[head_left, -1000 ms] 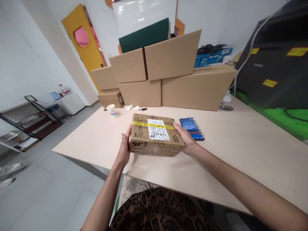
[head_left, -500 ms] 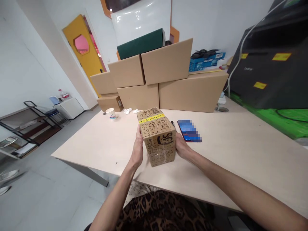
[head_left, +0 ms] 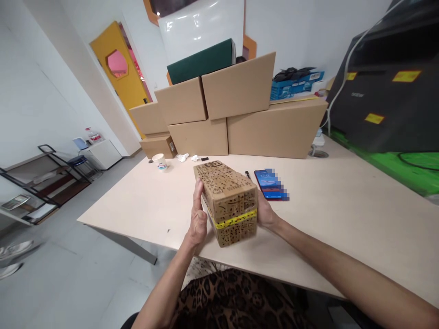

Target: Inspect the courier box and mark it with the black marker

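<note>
A brown cardboard box (head_left: 228,187) printed with dark specks is held between my two hands over the front of the table. Yellow tape runs across its near face. My left hand (head_left: 199,219) presses the box's left side, thumb up along the edge. On the right side my right hand (head_left: 266,212) grips it, with most of its fingers hidden by the box. A phone (head_left: 269,185) with a lit, partly blurred screen lies just beyond my right hand, and a black pen (head_left: 247,174) is beside it.
Large cardboard boxes (head_left: 197,139) are stacked along the back of the table (head_left: 137,201). A paper cup (head_left: 159,161), crumpled tissues (head_left: 183,157) and a small black piece (head_left: 205,159) sit before them. A black machine (head_left: 384,100) stands at the right.
The box has been turned between my hands, so the yellow tape has gone from its top to the face towards me. A small black piece now shows behind it.
</note>
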A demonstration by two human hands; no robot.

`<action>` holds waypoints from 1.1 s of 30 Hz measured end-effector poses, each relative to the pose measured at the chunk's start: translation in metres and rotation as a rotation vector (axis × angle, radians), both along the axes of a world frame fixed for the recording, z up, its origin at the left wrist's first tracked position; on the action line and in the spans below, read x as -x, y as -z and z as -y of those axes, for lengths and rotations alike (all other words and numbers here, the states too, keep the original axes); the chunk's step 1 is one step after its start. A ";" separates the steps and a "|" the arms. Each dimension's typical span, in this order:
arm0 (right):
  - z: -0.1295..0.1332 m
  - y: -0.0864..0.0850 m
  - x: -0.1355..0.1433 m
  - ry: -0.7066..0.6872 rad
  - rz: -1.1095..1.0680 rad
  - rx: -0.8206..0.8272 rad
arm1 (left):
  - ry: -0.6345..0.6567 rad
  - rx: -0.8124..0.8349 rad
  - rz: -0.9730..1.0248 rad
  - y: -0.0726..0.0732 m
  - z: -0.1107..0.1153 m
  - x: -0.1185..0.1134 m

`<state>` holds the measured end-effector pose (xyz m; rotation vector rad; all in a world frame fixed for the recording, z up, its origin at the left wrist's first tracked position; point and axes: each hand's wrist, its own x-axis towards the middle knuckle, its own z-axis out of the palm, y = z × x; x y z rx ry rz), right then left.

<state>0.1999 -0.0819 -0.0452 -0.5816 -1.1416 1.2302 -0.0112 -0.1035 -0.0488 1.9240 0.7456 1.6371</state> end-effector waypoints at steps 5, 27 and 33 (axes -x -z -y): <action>-0.001 -0.008 0.002 -0.042 -0.038 -0.053 | -0.033 0.060 0.037 0.003 0.001 -0.004; -0.003 -0.022 -0.013 0.077 -0.086 0.089 | -0.160 -0.194 -0.357 0.007 0.015 0.004; -0.007 -0.005 -0.005 0.047 -0.099 0.217 | -0.267 0.074 -0.194 0.011 0.013 0.003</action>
